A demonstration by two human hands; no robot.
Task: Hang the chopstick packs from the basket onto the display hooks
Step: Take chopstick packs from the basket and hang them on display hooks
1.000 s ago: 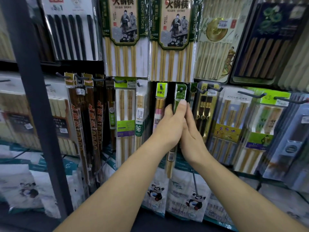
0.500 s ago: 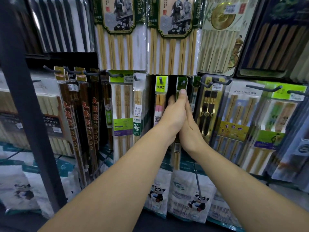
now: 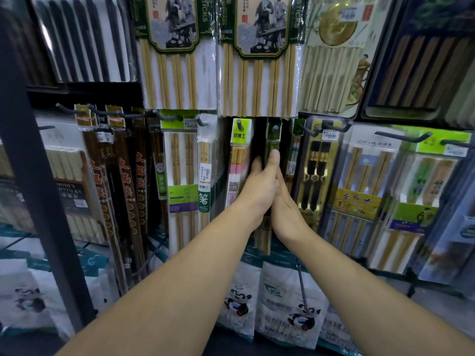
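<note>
A narrow chopstick pack [image 3: 273,141] with a dark green header hangs on a grey display hook [image 3: 275,128] in the middle row. Its bamboo ends [image 3: 264,240] show below my hands. My left hand [image 3: 258,187] grips the pack from the left, with the thumb laid up along its front. My right hand [image 3: 285,205] presses flat against its right side, fingers straight and mostly hidden behind the left hand. The basket is out of sight.
A yellow-green headed pack [image 3: 240,140] hangs just to the left and a black-and-gold pack [image 3: 317,163] to the right. Big bamboo sets [image 3: 259,73] hang right above. A dark upright post [image 3: 33,176] stands at the left. Panda-printed bags [image 3: 290,304] fill the lower row.
Both hands stay together on the green pack and have reached a little deeper toward the rack. The view has shifted, so the shelves sit higher in frame.
</note>
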